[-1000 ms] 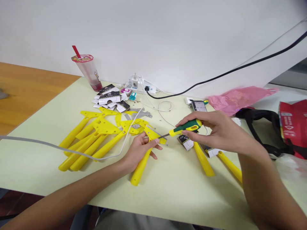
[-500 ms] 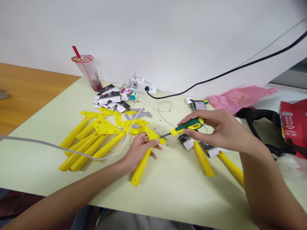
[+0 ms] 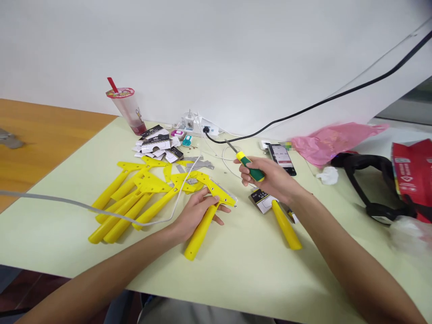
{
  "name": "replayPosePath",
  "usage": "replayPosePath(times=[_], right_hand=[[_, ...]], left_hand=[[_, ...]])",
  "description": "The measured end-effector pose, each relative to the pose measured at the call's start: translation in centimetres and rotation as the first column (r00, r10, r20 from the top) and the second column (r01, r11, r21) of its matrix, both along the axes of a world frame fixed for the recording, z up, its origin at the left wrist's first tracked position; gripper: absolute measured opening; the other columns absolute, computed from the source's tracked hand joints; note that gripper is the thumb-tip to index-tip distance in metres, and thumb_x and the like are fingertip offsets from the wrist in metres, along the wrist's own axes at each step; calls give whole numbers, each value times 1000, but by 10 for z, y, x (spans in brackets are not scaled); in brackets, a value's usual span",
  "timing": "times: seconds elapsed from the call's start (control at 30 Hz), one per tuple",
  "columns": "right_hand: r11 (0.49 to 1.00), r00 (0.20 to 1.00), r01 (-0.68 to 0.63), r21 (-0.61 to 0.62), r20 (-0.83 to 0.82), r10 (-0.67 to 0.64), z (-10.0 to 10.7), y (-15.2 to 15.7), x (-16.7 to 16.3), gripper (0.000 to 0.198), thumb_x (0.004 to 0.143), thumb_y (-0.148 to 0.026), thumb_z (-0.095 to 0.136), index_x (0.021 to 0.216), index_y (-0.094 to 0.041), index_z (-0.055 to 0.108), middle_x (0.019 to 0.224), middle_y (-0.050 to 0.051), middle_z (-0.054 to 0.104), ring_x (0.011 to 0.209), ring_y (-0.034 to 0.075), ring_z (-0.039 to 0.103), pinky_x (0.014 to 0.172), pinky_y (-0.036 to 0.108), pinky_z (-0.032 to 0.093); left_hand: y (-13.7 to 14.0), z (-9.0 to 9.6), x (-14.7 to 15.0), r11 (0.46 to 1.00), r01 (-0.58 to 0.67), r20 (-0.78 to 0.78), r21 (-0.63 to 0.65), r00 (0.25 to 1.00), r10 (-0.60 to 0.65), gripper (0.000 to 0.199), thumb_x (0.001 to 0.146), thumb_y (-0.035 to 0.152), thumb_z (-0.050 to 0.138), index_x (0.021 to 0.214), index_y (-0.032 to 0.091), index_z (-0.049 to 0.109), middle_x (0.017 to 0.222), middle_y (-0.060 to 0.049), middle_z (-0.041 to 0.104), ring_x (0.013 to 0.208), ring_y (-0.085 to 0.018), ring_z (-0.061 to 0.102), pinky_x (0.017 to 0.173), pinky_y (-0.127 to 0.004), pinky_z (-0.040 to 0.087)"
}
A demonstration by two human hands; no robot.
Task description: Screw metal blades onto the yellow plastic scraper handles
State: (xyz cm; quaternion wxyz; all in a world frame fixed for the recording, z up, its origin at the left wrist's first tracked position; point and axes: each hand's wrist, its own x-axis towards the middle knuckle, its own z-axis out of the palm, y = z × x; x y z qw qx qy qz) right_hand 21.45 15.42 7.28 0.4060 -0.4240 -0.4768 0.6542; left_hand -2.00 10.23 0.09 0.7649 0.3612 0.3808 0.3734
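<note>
My left hand (image 3: 199, 209) is closed around a yellow scraper (image 3: 201, 234) near its head, with the thumb on top. A metal blade edge runs along the scraper's head, and its handle points toward me on the table. My right hand (image 3: 268, 175) grips a screwdriver (image 3: 253, 171) with a green and yellow handle; the shaft points up and away to the left, clear of the scraper. Several more yellow scraper parts (image 3: 121, 209) lie in a pile left of my left hand. Loose metal blades (image 3: 199, 164) lie behind them.
Another yellow scraper (image 3: 286, 225) with a black and white card sleeve (image 3: 262, 200) lies at right. Behind stand a drink cup (image 3: 130, 112), card sleeves (image 3: 157, 141) and a power strip (image 3: 211, 130). A phone (image 3: 282, 157), pink bag (image 3: 334, 141) and black strap (image 3: 354, 180) lie right; cables cross the table.
My right hand has lifted the screwdriver off the scraper's head and turned its tip upward, away from me. My left hand stays on the scraper. The phone now shows more fully.
</note>
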Motion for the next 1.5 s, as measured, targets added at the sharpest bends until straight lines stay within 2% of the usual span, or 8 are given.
replayPosePath(times=[0.1, 0.37, 0.57, 0.9, 1.1, 1.2, 1.33, 1.5], right_hand=[[1000, 995, -21, 4, 99, 20, -15, -2, -11, 29, 89, -43, 79, 86, -22, 60, 73, -4, 45, 67, 14, 45, 65, 33, 48], [930, 827, -274, 244, 553, 98, -31, -11, -20, 41, 93, -55, 73, 81, -24, 48, 73, -3, 57, 69, 16, 50, 67, 32, 41], [951, 845, -245, 189, 523, 114, -29, -9, -22, 44, 79, -50, 84, 84, -24, 50, 95, 4, 74, 77, 18, 60, 71, 33, 48], [965, 864, -227, 130, 485, 138, -20, -11, -20, 45, 71, -40, 89, 83, -24, 49, 100, 6, 81, 77, 19, 67, 72, 35, 54], [957, 875, -253, 142, 455, 164, -28, -8, -18, 43, 75, -40, 89, 83, -25, 50, 92, 4, 82, 76, 21, 69, 72, 35, 54], [959, 885, -249, 133, 433, 170, -30, -7, -19, 44, 74, -38, 90, 82, -25, 49, 91, 5, 82, 75, 20, 69, 71, 35, 55], [968, 898, -219, 120, 412, 152, -27, -8, -20, 47, 71, -37, 91, 81, -25, 46, 88, 4, 82, 72, 19, 69, 70, 34, 55], [973, 884, -178, 147, 458, 92, -20, -8, -21, 38, 73, -34, 86, 78, -24, 50, 84, 4, 80, 74, 20, 70, 73, 34, 55]], left_hand=[[1, 1, -1, 1000, -4, 11, 6, 1000, 4, 33, 89, 37, 81, 109, 17, 65, 132, -18, 72, 103, -32, 81, 60, -31, 67], [1, 1, -2, 1000, -17, -3, 16, 1000, 17, 35, 90, 39, 81, 110, 16, 64, 122, -16, 72, 98, -31, 81, 55, -32, 66], [1, -2, -1, 996, 61, 25, 63, 998, -62, 38, 90, 41, 83, 113, 16, 65, 123, -18, 76, 99, -31, 81, 65, -32, 66], [1, -2, -3, 987, 85, -36, 137, 996, -81, 52, 90, 46, 87, 119, 19, 54, 104, -12, 80, 92, -26, 82, 93, -45, 64], [1, -5, -6, 944, 79, -228, 321, 974, -4, 84, 84, 43, 92, 147, 26, 41, 146, -19, 61, 107, -27, 75, 82, -43, 66], [-1, -8, -9, 892, 127, -366, 434, 929, 46, 93, 88, 37, 86, 164, 33, 32, 164, -20, 43, 125, -29, 67, 99, -47, 63], [-3, -5, -14, 745, 204, -476, 635, 863, 169, 84, 91, 32, 79, 166, 34, 41, 173, -18, 33, 135, -35, 60, 106, -52, 59], [2, -1, -16, 576, 255, -466, 777, 848, 253, 48, 95, 31, 73, 143, 29, 71, 168, -18, 46, 127, -38, 67, 110, -58, 56]])
